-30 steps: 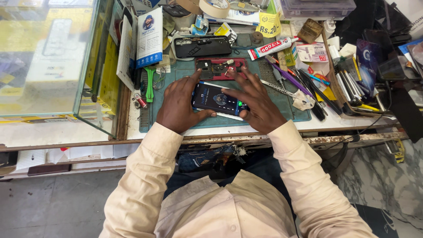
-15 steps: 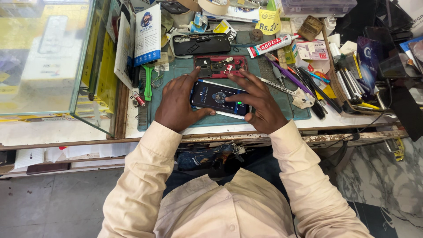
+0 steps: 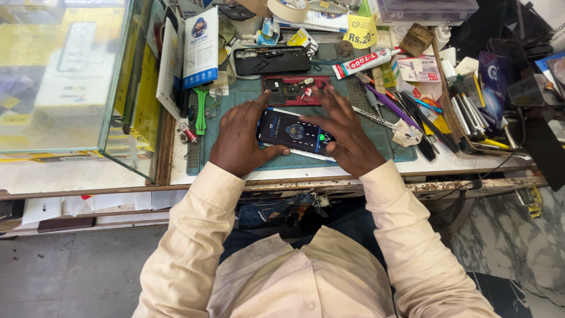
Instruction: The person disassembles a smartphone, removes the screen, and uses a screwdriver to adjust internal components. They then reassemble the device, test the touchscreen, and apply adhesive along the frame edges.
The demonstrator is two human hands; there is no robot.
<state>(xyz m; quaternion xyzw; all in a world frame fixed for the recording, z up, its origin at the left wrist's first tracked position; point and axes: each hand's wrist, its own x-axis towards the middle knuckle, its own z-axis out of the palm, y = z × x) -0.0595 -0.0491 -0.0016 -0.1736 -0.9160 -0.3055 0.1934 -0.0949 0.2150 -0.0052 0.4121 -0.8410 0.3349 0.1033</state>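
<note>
Resting flat on the green work mat (image 3: 388, 147) near the front edge of the table (image 3: 176, 171), the lit phone (image 3: 292, 131) sits between both hands. Compared with a second ago, the left hand (image 3: 238, 141) has drawn its thumb along the phone's near edge, and the right hand (image 3: 347, 132) has spread its fingers wider across the right end of the screen. The left grip clasps the phone's left end, index finger stretched along the far edge; the right grip lies open, fingers fanned and pressing down on the glass rather than pinching. I judge the phone is being steadied and pressed, not lifted.

Counted: one lit phone in hand; one red opened phone body (image 3: 288, 89) just behind it; one black phone back (image 3: 272, 60) farther toward the rear edge; one white glue tube (image 3: 366, 62); one roll of tape (image 3: 289, 9) at the back; one green-handled tool (image 3: 200, 109) by the mat's left edge; one glass display case (image 3: 65, 76) at the left end.
</note>
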